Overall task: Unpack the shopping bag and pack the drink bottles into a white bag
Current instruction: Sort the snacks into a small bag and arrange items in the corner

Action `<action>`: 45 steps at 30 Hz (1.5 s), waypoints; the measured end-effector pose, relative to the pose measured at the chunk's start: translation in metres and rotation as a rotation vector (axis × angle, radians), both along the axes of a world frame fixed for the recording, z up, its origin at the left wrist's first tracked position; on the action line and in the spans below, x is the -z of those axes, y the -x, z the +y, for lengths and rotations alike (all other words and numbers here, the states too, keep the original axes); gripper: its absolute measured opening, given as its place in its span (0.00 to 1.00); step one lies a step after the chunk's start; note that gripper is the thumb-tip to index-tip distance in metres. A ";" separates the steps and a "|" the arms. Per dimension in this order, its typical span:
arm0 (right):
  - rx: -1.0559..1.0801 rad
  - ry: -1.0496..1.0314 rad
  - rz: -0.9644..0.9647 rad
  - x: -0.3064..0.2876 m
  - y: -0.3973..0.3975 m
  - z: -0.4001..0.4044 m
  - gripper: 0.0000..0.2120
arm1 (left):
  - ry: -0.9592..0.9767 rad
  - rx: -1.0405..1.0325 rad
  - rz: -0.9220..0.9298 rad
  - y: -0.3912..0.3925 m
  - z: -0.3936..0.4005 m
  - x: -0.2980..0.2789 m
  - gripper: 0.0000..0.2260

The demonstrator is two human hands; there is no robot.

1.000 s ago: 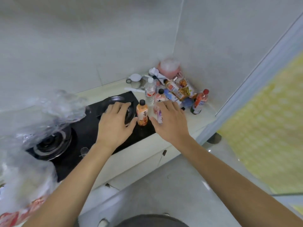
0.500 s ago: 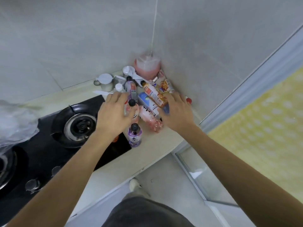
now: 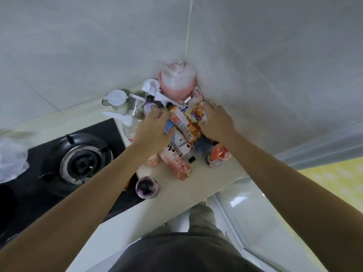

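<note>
We see the plastic drink bottles [image 3: 177,132] out of the shopping bag, lying and standing in a heap on the pale worktop [image 3: 198,181] corner, at 12 o'clock from us. Our left hand [image 3: 155,132] lies flat on the heap, fingers loose. Our right hand [image 3: 214,122] rests on orange packets [image 3: 196,114]; whether it grips, we cannot tell. A purple bottle [image 3: 147,187] stands at 6 o'clock. We think unpacking looks done; packing has not begun. We see no white bag clearly.

Honestly nothing here is readable. The white-labelled bottle [image 3: 181,147] lying in the pile has a few dark characters on it, and the orange-labelled bottle [image 3: 177,119] has a red-and-white patch, but both are too blurry to make out.
</note>
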State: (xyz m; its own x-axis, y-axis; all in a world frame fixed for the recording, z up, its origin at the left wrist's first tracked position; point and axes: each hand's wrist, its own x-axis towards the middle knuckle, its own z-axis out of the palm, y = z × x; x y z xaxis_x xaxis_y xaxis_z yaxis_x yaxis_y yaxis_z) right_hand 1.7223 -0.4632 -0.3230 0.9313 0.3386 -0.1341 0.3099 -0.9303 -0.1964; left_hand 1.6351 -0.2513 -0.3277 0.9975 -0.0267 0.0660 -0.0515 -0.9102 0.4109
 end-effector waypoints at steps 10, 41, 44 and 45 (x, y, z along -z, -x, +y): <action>-0.261 0.197 0.101 0.053 -0.057 0.005 0.18 | -0.163 -0.099 0.181 -0.113 -0.006 0.052 0.19; 0.103 -0.411 0.100 0.012 -0.056 0.014 0.06 | -0.069 -0.357 0.172 -0.103 0.007 0.005 0.14; 0.152 -0.500 0.079 -0.009 -0.034 0.019 0.04 | 0.135 -0.371 0.114 -0.071 0.016 -0.008 0.12; 0.168 -0.525 0.075 -0.013 -0.028 0.021 0.03 | 0.202 -0.373 0.084 -0.062 0.019 -0.011 0.11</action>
